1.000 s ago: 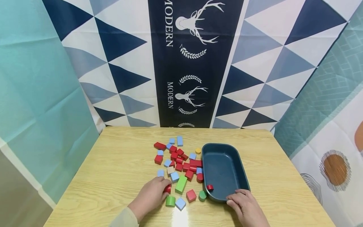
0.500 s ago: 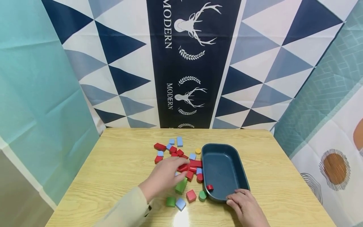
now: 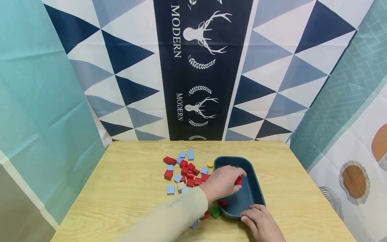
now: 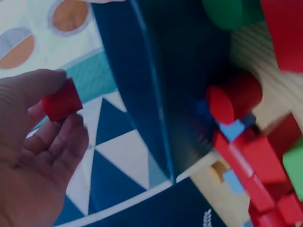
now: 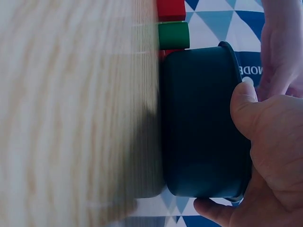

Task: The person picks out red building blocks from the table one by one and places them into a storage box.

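My left hand (image 3: pixel 223 181) is over the dark blue tray (image 3: pixel 253 193), pinching a small red block (image 3: pixel 238 180) between thumb and fingers. In the left wrist view the red block (image 4: pixel 62 100) shows a flat face, clear of the tray wall (image 4: pixel 156 85). My right hand (image 3: pixel 260 220) grips the tray's near rim, its thumb (image 5: pixel 244 106) lying against the outside in the right wrist view. Inside the tray, a small red piece (image 3: pixel 223 203) lies near the left wall. My left forearm hides part of the block pile.
Left of the tray spread several red blocks (image 3: pixel 184 171) and blue blocks (image 3: pixel 170 190), with a beige cube (image 3: pixel 180 186) among them. A green cylinder (image 3: pixel 215 212) stands by the tray's near left corner. A yellow disc (image 3: pixel 210 164) lies at its far left. Patterned cloth (image 3: pixel 130 67) hangs behind the wooden table (image 3: pixel 121 188).
My left hand has carried the red block from the table's near middle rightward to above the tray. The right hand has stayed on the rim. The head view has tilted up slightly.
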A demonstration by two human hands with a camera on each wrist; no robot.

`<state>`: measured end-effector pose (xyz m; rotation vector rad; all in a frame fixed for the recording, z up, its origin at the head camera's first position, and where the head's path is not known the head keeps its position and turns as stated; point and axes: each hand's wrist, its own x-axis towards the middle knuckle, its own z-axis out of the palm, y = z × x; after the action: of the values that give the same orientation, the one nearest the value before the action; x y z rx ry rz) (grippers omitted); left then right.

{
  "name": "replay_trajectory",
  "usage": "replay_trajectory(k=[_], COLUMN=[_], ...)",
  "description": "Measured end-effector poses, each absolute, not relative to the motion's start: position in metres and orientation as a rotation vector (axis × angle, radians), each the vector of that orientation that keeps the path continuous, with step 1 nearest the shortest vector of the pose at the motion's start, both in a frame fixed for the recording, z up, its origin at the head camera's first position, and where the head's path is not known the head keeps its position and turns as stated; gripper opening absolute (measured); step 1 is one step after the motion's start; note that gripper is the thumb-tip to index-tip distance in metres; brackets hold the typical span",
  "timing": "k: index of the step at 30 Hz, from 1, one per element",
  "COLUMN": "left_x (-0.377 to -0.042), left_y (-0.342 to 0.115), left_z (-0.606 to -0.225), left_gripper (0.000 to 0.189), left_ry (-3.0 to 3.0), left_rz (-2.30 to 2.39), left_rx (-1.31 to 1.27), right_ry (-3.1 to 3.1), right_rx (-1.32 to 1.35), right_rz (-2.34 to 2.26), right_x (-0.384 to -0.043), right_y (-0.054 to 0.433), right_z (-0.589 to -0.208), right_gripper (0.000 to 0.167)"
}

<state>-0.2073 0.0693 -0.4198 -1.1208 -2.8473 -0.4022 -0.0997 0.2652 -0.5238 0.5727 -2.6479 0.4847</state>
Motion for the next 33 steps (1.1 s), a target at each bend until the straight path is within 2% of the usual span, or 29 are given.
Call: replay_trajectory(k=[6, 13, 20, 29, 33], left_x=[-0.218, -0.223, -0.220, -0.220, -0.220], left_y=[0.084, 0.081, 0.087, 0.091, 0.086], left_z=[-0.441, -0.458, -0.475, -0.479, -0.479], left_gripper=[0.023, 0.025, 0.018, 0.019, 0.032], left_ry=[-2.934, -3.007, -3.017, -3.049, -3.037], left_rz=[-0.019, 0.114, 0.297, 0.357, 0.264], left_rx=[-0.981, -0.859, -0.808, -0.777, -0.815], right_ry=[-2.537, -2.588, -2.629, -2.602, -2.620], right_rx=[0.622, 0.583, 0.554, 0.580, 0.571], right_rz=[0.471, 0.489, 0.497, 0.479, 0.492], right_x=[-0.104, -0.102, -0.100, -0.101, -0.100], right_y=[0.266, 0.265, 0.263, 0.263, 0.263], right_z=[-0.529, -0.524, -0.523, -0.524, -0.524], right_gripper=[0.024, 0.024, 0.021, 0.022, 0.020])
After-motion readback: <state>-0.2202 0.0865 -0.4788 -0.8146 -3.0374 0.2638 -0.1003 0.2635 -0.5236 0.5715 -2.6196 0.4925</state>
